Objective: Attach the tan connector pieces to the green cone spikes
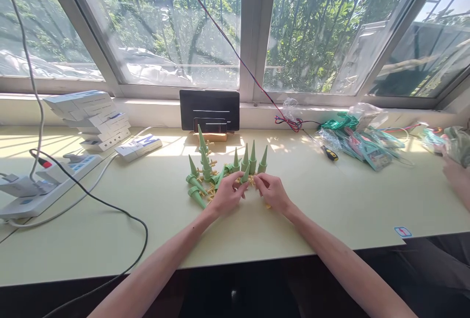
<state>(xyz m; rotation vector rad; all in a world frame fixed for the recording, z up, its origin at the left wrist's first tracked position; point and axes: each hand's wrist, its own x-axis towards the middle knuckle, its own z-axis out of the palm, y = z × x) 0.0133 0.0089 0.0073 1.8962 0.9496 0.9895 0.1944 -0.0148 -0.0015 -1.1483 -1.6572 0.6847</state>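
A cluster of green cone-shaped spikes [220,169] with small yellow fittings lies on the pale table [330,210], some upright, some on their sides. My left hand [227,194] pinches one green cone [245,175] at its base. My right hand [271,192] meets it from the right, fingers closed on a small yellow piece beside that cone. Both hands sit at the near edge of the cluster.
A dark tablet [209,110] stands on a wooden holder behind the cones. White boxes [91,117], a power strip [44,181] and a black cable [110,205] lie left. A screwdriver [328,152] and bagged green parts [360,142] lie right. Another person's hand [457,176] shows at the right edge.
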